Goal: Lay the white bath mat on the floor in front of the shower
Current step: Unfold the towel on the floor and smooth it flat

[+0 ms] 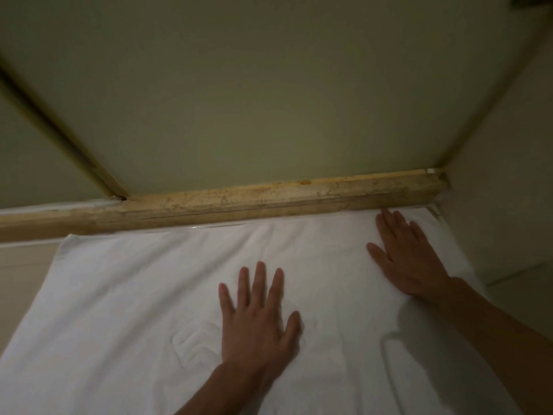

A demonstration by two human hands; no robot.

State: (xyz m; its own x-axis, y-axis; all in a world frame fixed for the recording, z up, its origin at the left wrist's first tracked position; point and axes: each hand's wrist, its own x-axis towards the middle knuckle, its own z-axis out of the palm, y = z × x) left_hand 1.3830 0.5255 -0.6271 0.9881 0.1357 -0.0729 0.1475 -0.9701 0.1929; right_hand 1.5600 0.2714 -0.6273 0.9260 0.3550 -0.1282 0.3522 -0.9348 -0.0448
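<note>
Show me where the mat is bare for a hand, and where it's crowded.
Bare: the mat from its left edge to the left hand, and the strip along the curb. Crowded: the far right corner, where the right hand lies flat.

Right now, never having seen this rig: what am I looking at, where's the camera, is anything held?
There is no robot here, only a person's two bare hands. The single picture comes from a wide-angle camera worn on the person's head, looking forward and down.

A white bath mat lies spread on the floor, with its far edge up against a stone curb. The left hand lies flat near the mat's middle. The right hand lies flat near the far right corner, close to the curb. The fingers are straight and resting on the cloth, so nothing is gripped; both palms just lie on the mat.
</note>
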